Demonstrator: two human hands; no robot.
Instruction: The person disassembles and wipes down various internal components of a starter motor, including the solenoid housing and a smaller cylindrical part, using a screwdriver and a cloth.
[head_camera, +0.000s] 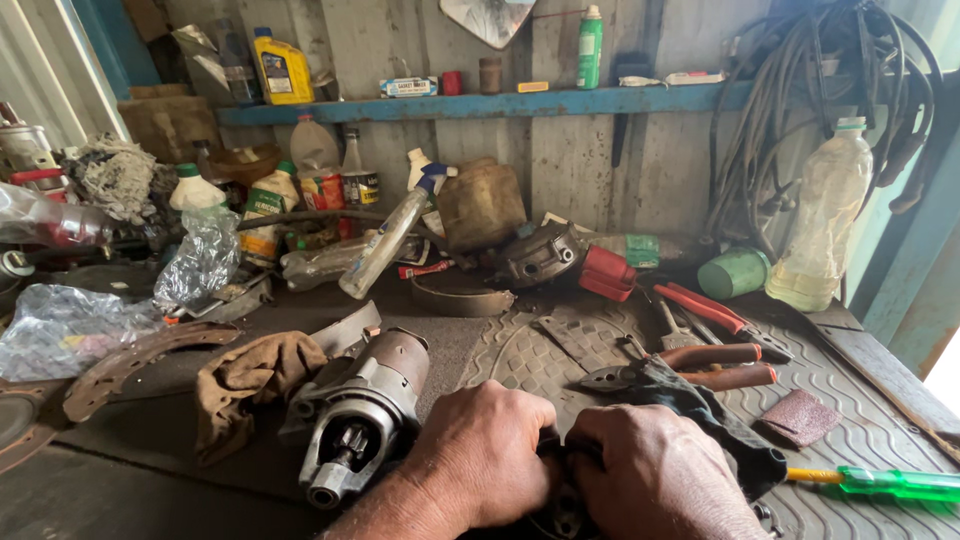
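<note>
Two hands, left hand (480, 450) and right hand (655, 470), fingers curled tight on a small dark greasy metal part (560, 505), probably heavy, slippery, at six o'clock of the surface (850, 400)

Just right of the grey starter motor (362, 412) lying on the workbench (150, 480), the left hand (485, 455) and right hand (655, 470) close together on a small dark part wrapped in a black cloth (715, 425), with red-handled pliers (690, 365) beyond and a green-handled screwdriver (885, 483) farther right.
</note>
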